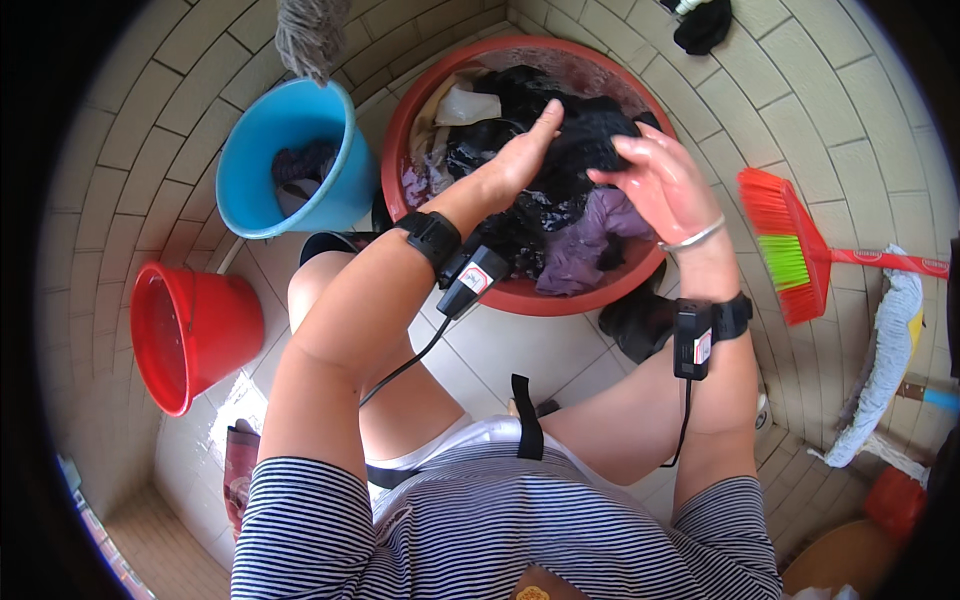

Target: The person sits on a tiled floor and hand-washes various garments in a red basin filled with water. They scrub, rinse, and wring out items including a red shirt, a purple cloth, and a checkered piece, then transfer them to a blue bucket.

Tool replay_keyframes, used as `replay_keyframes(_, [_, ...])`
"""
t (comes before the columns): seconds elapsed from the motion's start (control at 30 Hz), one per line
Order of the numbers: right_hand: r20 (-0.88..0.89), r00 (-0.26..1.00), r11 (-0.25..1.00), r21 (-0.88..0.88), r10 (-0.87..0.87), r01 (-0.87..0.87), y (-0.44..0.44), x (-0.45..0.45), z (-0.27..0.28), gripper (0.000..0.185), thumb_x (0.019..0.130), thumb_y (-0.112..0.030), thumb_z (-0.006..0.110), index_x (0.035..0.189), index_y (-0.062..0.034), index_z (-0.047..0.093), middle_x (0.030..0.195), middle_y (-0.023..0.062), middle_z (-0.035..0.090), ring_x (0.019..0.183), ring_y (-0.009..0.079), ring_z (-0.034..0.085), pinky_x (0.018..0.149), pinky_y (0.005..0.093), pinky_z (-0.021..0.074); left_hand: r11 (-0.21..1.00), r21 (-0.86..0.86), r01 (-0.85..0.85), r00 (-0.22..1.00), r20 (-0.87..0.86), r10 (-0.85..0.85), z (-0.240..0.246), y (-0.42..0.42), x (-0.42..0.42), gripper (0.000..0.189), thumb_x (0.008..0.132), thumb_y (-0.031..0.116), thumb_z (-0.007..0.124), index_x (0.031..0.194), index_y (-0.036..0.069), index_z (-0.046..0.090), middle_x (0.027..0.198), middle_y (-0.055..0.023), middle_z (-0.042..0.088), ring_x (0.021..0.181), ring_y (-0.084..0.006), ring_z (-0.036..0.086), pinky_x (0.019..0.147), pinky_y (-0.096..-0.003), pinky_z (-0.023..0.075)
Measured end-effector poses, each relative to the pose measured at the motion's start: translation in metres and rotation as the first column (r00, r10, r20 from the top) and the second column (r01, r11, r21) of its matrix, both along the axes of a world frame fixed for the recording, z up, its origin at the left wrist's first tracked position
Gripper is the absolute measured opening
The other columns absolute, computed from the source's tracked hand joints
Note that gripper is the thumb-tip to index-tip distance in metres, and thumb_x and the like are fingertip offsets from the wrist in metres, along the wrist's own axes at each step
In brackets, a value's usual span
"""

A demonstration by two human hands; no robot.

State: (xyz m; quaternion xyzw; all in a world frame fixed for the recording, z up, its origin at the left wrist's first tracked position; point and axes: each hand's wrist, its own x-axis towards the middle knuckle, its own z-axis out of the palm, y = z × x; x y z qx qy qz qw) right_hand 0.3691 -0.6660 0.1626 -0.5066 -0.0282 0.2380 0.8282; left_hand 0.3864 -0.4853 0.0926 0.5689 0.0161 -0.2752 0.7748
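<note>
A red plastic tub holds wet clothes in water. Among them are a dark, soaked garment, a purple cloth and a pale cloth. Over the tub's middle, a black wet cloth lies between my hands. My left hand is at its left side, thumb raised, the other fingers hidden; its grip cannot be made out. My right hand, wet and wearing a bangle, has its bent fingers on the cloth's right edge.
A blue bucket with dark cloth inside stands left of the tub; a red bucket is farther left. A grey mop head hangs above. At right are a red broom and a pale mop. Tiled walls curve around.
</note>
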Motion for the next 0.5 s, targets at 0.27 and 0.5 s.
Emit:
replay_keyframes(0.27, [-0.095, 0.975, 0.955, 0.203, -0.202, 0.217, -0.003, 0.033, -0.023, 0.027, 0.095, -0.028, 0.048, 0.105, -0.0049, 0.057, 0.101, 0.0069, 0.062, 0.098, 0.0189, 0.058, 0.084, 0.0418, 0.0509, 0.944, -0.324, -0.064, 0.932, -0.357, -0.06, -0.001, -0.005, -0.009, 0.077, 0.087, 0.072, 0.03, 0.123, 0.007, 0.052, 0.11, -0.0168, 0.061, 0.098, -0.03, 0.061, 0.084, -0.0451, 0.0516])
replay_keyframes(0.5, [0.563, 0.824, 0.852, -0.459, 0.06, 0.252, 0.012, 0.02, -0.036, 0.039, 0.097, -0.029, 0.048, 0.107, 0.0059, 0.062, 0.102, 0.01, 0.066, 0.101, 0.0152, 0.057, 0.087, 0.0286, 0.0452, 0.761, -0.612, -0.216, 0.938, -0.347, -0.013, 0.022, -0.006, -0.007, 0.057, 0.088, 0.056, 0.051, 0.116, 0.007, 0.054, 0.111, -0.0109, 0.06, 0.1, -0.0251, 0.061, 0.085, -0.0429, 0.0543])
